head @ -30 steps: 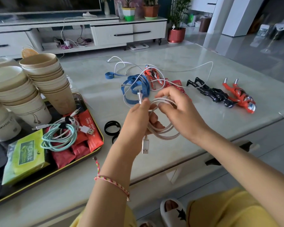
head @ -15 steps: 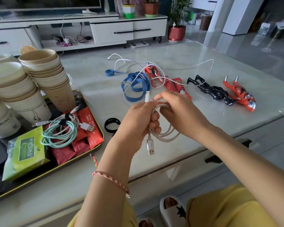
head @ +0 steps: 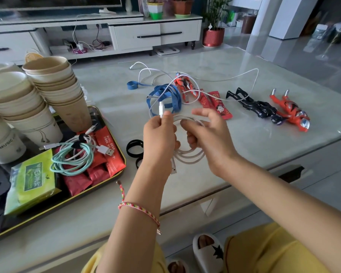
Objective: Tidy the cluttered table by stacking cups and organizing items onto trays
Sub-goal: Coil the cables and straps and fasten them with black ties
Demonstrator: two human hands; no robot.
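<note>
My left hand [head: 159, 134] grips a coiled white cable [head: 189, 155] above the table, pinching its plug end upright between thumb and finger. My right hand [head: 207, 133] curls round the right side of the same coil, its fingers partly spread. The black tray [head: 118, 152] at the left holds a teal cable coil [head: 73, 158], red sachets [head: 106, 154] and a green packet [head: 32, 180]. Stacked paper cups [head: 57, 89] stand on the tray's far part.
On the table beyond my hands lie a blue strap [head: 163, 97], a loose white cable [head: 224, 76], red sachets [head: 217, 104], a black figure [head: 260, 107] and two red figures [head: 291, 113]. Black cable ties [head: 133, 148] lie beside the tray. The table's front edge is near me.
The plug end has come up above my left thumb. My right hand has loosened and slid right along the coil, its fingers spreading.
</note>
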